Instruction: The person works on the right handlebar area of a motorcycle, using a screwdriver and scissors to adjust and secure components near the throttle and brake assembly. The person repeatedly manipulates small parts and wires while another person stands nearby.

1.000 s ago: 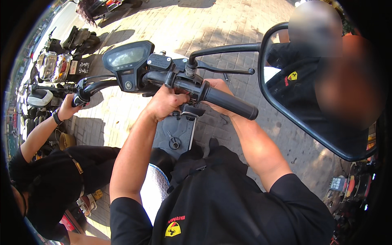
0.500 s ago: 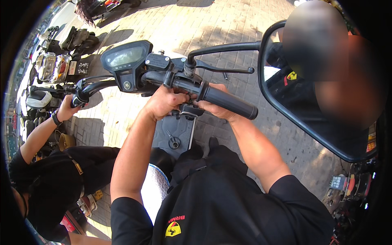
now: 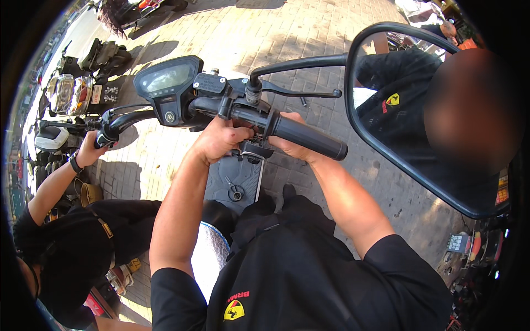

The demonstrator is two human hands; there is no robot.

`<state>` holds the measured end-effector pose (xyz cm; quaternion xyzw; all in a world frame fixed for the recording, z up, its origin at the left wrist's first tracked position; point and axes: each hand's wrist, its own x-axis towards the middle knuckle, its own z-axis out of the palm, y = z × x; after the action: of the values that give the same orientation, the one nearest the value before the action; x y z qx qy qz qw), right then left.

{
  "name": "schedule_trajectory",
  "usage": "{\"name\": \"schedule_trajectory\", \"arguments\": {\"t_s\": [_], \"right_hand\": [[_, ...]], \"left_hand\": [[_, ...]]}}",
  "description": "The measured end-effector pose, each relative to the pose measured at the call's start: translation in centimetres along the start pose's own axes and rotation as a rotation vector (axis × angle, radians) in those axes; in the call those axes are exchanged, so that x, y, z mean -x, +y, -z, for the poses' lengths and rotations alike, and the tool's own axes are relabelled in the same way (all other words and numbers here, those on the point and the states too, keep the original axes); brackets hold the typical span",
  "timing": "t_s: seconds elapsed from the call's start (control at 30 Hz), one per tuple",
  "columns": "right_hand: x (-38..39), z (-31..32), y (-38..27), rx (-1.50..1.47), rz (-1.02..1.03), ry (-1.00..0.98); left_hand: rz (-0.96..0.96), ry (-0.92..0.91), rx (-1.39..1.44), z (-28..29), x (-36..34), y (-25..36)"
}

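Sunlit paving [image 3: 309, 33] spreads under everything. A co-worker [image 3: 61, 259] in dark clothing is at the left, 1 arm stretched forward. A black-rimmed mirror [image 3: 397, 138] fills the right side. The handlebar [image 3: 207, 106] runs across the middle, its left end in the co-worker's grasp, with a grey footboard [image 3: 221, 171] below and a display [image 3: 168, 77] at its centre. Beneath the bar, just inboard of the black grip [image 3: 309, 138], the left hand [image 3: 218, 140] is curled narrow and the right hand [image 3: 290, 144] reaches behind the grip; both sets of fingertips are hidden, so I cannot tell what they hold. A dark housing [image 3: 258, 150] sits between these 2 hands. Smallest, a black ring [image 3: 236, 193] lies on the footboard.
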<state>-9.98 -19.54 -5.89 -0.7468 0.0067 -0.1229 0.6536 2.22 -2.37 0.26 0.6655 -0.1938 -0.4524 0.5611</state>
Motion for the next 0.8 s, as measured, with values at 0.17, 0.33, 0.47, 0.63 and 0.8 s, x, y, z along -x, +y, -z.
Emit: {"name": "schedule_trajectory", "arguments": {"t_s": [0.17, 0.33, 0.47, 0.63, 0.8], "right_hand": [[-0.1, 0.4, -1.1, -0.033, -0.031, 0.018], [-0.4, -0.6, -1.6, -0.023, 0.095, 0.019], [-1.1, -0.6, -1.5, -0.036, 0.073, -0.048], [-1.3, -0.8, -1.0, -0.025, 0.053, -0.023], [-1.5, -0.2, 0.5, -0.067, 0.031, -0.098]], "left_hand": [[0.005, 0.011, -0.03, -0.2, -0.2, 0.0], [0.01, -0.034, -0.043, 0.1, -0.3, 0.1], [0.052, -0.031, -0.041, 0.1, 0.0, 0.4], [0.046, -0.03, -0.023, 0.0, 0.0, 0.7], [0.069, -0.047, -0.103, 0.1, 0.0, 0.5]]}}
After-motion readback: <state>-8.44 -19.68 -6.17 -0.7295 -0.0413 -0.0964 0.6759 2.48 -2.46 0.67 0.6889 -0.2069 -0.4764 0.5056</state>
